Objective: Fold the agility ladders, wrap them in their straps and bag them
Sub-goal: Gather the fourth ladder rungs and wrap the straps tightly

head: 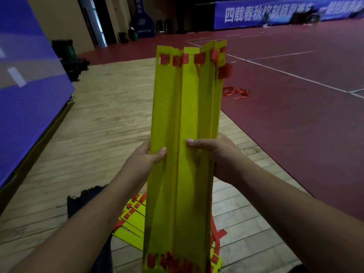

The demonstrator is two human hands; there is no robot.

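A stack of yellow agility-ladder rungs (177, 119) with red straps threaded through both ends stands lengthwise in front of me, gathered into a loose bundle. My left hand (145, 156) grips its left side, thumb across the front rung. My right hand (214, 152) grips the right side, thumb laid over the middle rungs. On the floor below lie more yellow rungs (130, 225) with red straps, partly hidden by the bundle. A dark bag (82, 200) lies on the wood floor by my left forearm.
A loose pile of red straps (235, 92) lies on the red court floor beyond the bundle. A blue padded wall (25, 89) runs along the left. A green bin (66, 50) and dark items stand at the far left.
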